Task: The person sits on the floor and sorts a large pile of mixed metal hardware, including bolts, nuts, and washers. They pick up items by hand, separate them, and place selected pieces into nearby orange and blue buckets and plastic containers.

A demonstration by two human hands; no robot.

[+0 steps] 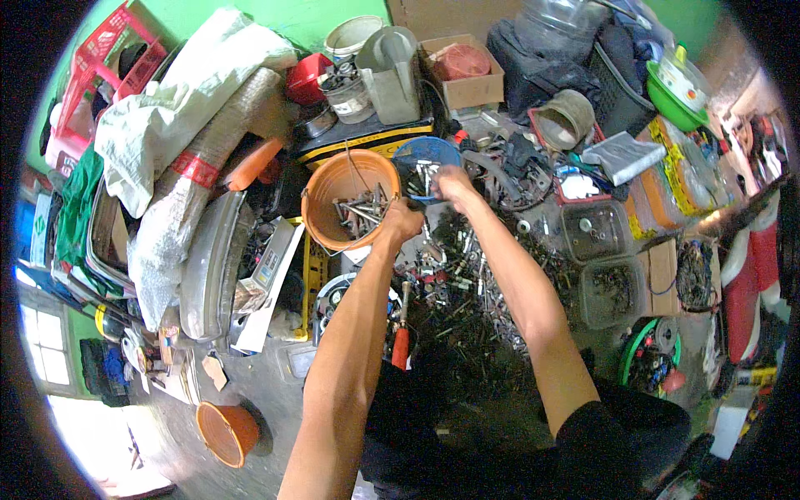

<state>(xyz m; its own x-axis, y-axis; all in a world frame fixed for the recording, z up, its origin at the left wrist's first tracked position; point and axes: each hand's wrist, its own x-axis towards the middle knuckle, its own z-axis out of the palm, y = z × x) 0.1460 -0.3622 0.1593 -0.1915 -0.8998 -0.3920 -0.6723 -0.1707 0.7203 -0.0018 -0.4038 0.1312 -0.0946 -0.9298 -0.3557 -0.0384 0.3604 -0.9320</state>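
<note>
My left hand [403, 220] is at the right rim of an orange plastic bucket [317, 181], its fingers curled on or against the edge. Long bolts and metal rods [365, 211] lie inside that bucket. Just to the right, my right hand [451, 186] is over the near right edge of a blue plastic basket [412, 149] that has metal pieces [426, 175] in it; the hand is blurred, and whether it holds anything cannot be made out. Below both hands spreads a heap of loose bolts, nuts and small metal parts [465, 300]. A tool with a red handle [401, 345] lies by my left forearm.
Clear plastic tubs [612, 290] with small parts stand at the right, near a green-rimmed tray [627, 359]. A cardboard box [484, 90] and a grey container [394, 94] stand behind. Wrapped rolls [162, 250] lean at the left; another orange bucket [234, 434] lies on the floor.
</note>
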